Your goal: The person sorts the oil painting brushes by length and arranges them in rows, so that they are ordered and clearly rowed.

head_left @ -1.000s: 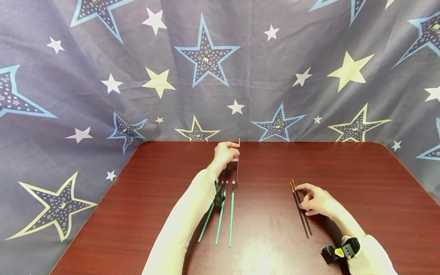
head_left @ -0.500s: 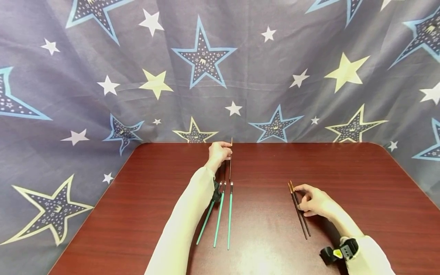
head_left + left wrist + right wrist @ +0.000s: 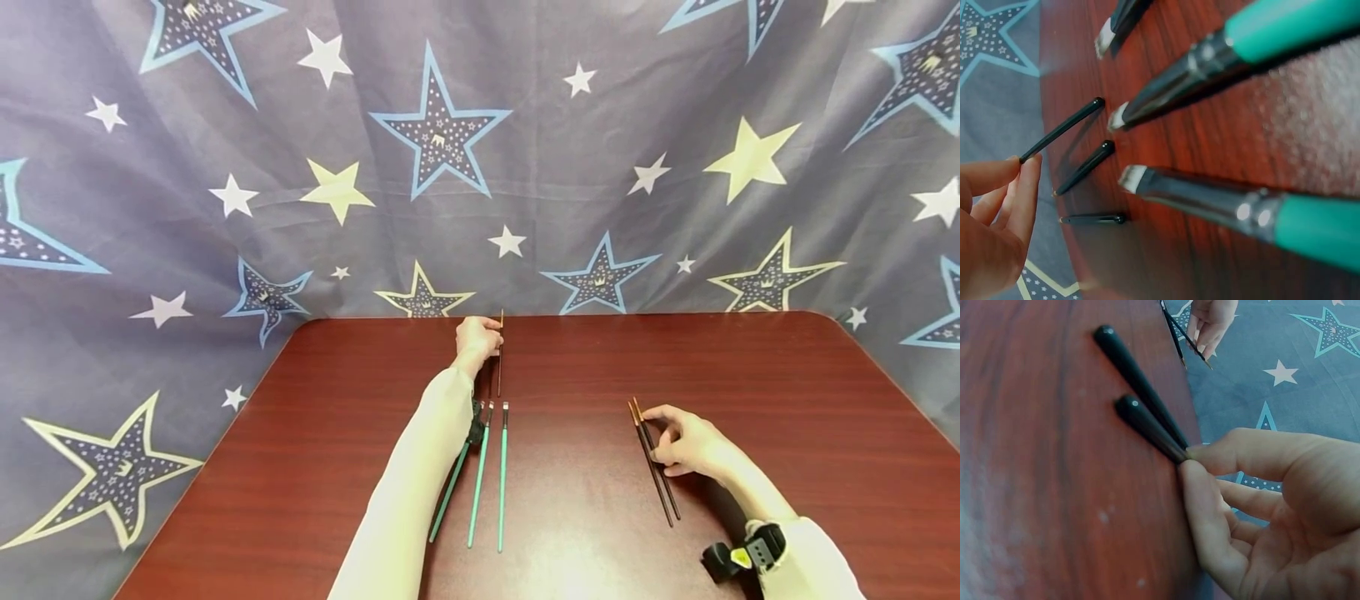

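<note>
Near the table's far edge, my left hand point(image 3: 477, 337) pinches a thin black-handled brush point(image 3: 1063, 130) with a copper-coloured end. The brush is raised at a tilt in the left wrist view; two more black handles point(image 3: 1088, 167) lie beside it. Three green-handled flat brushes point(image 3: 502, 483) with white tips lie nearer, the leftmost partly behind my left sleeve. Over on the right, my right hand point(image 3: 693, 446) pinches one of two black brushes point(image 3: 1154, 431) between thumb and finger. The other black brush point(image 3: 1141, 381) lies close alongside it.
The table point(image 3: 570, 450) is reddish-brown wood grain with a glare spot in front. A grey cloth point(image 3: 540, 167) printed with stars hangs behind its far edge and along the left side. Both wrists wear black camera straps point(image 3: 750, 550).
My left hand has carried its black brush a little leftward, and the brush's lower end has shifted away from the green brushes. My right hand has hardly moved. The head view has shifted slightly.
</note>
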Available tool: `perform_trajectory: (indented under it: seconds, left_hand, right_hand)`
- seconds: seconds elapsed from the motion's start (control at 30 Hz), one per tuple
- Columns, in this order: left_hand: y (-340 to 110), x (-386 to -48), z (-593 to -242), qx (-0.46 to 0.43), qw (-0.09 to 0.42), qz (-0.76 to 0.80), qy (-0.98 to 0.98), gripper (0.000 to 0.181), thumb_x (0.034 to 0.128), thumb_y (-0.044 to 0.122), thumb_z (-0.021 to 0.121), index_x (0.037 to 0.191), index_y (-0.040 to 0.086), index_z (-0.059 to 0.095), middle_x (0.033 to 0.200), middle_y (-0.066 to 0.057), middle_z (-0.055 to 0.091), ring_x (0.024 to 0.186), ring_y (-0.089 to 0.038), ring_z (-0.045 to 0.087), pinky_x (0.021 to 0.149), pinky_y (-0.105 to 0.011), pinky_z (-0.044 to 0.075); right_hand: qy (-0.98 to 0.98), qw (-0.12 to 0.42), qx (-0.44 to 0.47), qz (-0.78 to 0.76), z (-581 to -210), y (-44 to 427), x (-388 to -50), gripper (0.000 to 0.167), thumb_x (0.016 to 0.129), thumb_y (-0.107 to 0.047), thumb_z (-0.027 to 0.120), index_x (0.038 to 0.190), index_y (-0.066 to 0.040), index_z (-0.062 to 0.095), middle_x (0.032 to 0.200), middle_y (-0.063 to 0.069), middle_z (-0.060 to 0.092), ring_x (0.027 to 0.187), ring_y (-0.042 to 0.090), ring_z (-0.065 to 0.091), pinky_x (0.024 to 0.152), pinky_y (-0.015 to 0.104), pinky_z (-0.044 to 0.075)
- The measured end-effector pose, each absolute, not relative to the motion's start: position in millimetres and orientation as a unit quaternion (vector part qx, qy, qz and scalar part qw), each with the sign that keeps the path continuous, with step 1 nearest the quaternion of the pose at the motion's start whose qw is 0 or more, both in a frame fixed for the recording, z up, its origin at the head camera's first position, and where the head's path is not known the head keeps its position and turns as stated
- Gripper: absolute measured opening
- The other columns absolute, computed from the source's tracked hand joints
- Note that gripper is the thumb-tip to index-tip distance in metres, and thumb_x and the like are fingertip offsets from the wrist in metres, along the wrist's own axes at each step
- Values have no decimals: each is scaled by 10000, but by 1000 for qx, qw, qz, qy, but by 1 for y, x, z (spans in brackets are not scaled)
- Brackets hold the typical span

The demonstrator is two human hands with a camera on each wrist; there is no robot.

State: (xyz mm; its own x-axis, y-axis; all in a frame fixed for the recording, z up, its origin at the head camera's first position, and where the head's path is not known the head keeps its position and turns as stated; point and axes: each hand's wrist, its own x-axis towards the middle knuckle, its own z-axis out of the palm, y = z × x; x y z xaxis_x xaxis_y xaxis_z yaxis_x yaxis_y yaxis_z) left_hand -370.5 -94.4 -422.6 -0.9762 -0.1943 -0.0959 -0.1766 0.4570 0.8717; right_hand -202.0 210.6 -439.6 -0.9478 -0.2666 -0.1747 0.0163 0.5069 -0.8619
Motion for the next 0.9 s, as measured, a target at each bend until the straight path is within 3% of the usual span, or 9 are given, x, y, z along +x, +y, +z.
perform_trajectory:
  seconds: [0.27,0.6,0.7,0.9]
  left_hand:
    - [-92,-373,-425,116,6,-468,-876,220,755,-21,635,950,42,713,781,-124,702,527,-158,656,505,-243,571]
    - [-86,-366,-425,123,10,-402,-907,188,722,-40,624,851,49,727,749,-108,698,547,-182,666,403,-171,514]
    - [-84,-368,-425,125,2,-398,-909,193,720,-45,621,843,55,732,733,-100,700,578,-191,675,437,-189,536]
    - [-85,-383,-436,125,11,-376,-918,120,671,-34,672,720,66,716,608,-71,670,481,-168,632,457,-220,545]
  right_hand:
    - [858,140,-72,-490,-438,210,-201,541,705,58,553,1237,10,462,681,58,502,753,200,654,551,324,582]
    - [859,140,-66,-488,-438,209,-199,542,698,61,531,1233,5,467,690,87,513,787,214,662,548,322,582]
    - [859,136,-66,-488,-438,209,-199,538,697,57,517,1230,6,468,686,95,520,777,209,659,548,319,582]
    - [856,141,-67,-494,-438,210,-200,550,702,65,526,1244,13,454,687,76,512,786,214,657,554,326,583]
